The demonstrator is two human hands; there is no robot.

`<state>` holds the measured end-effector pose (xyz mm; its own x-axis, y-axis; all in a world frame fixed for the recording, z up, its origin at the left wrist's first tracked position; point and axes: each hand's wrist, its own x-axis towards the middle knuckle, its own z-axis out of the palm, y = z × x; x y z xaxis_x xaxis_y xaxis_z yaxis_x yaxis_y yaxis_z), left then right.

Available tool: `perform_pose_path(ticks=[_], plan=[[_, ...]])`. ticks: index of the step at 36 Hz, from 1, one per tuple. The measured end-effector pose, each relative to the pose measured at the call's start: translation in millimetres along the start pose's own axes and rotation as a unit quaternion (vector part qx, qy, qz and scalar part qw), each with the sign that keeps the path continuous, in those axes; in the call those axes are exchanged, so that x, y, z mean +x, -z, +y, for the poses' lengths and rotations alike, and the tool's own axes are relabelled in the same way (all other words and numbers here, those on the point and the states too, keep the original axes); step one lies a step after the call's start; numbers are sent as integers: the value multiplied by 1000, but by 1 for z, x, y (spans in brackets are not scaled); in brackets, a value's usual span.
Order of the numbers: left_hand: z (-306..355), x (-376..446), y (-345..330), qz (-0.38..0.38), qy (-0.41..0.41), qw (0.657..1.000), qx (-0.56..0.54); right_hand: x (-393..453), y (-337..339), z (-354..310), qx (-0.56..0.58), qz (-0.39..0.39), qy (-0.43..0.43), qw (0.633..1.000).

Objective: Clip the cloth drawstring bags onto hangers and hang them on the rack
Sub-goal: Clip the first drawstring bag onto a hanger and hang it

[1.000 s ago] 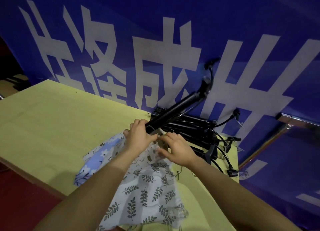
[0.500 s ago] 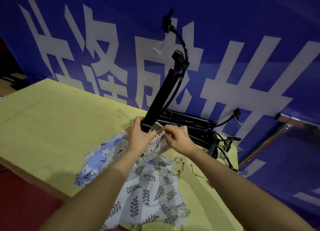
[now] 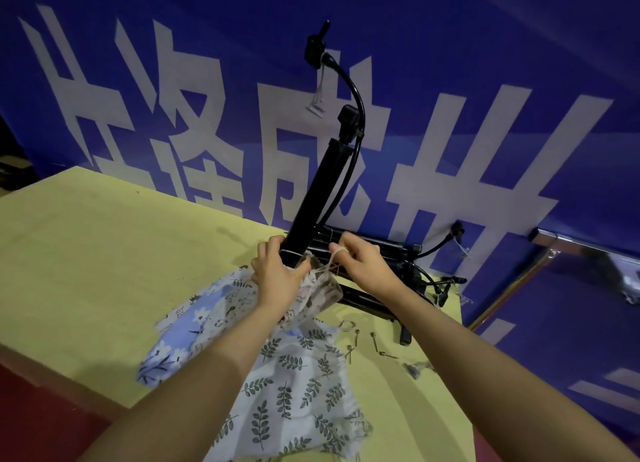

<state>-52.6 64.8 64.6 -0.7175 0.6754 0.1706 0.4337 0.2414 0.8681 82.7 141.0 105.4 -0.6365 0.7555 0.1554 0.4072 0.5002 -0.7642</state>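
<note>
Black hanger (image 3: 311, 198): now standing steeper than a second ago, over the yellow worktop (image 3: 104, 254). Left hand (image 3: 277, 274) fingers gripping its base and a brown-print bag (image 3: 320, 288); right hand (image 3: 363, 264) fingers pinching the drawstring (image 3: 329, 264). Blue banner (image 3: 485, 81): large white characters, partly cropped.

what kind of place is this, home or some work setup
Likely a staged work station, not a home: a big blue banner behind a yellow table holding stacked black hangers and cloth bags.

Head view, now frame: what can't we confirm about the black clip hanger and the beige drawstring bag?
- Clip on black clip hanger: its lower end is hidden behind left hand; open or shut, unknown.
- Beige drawstring bag: motion-blurred, mostly covered by the left hand's grip.
- Right hand pinches thin cord: too fine to trace.
- Metal rack rail: cut by right edge.
</note>
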Motion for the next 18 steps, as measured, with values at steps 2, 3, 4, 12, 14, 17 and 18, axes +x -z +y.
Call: perform_pose_path(ticks=[2,3,4,12,14,17,18], plan=[[1,0,-1,0,-5,1000,-5,1,0,-7,45,42,2,998],[2,0,-1,-1,-8,1000,-4,2,0,-11,74,59,3,995],[3,-1,0,-4,-11,1000,-1,3,0,-15,103,71,1,992],[11,-3,2,-47,-47,998,4,13,-4,-31,240,69,17,968],[11,0,5,-96,-46,994,-3,14,-2,-30,246,82,16,966],[11,5,11,-193,-44,980,-18,13,-1,-23,218,79,9,973],[11,7,14,-221,-41,974,-24,12,-2,-21,212,79,5,974]])
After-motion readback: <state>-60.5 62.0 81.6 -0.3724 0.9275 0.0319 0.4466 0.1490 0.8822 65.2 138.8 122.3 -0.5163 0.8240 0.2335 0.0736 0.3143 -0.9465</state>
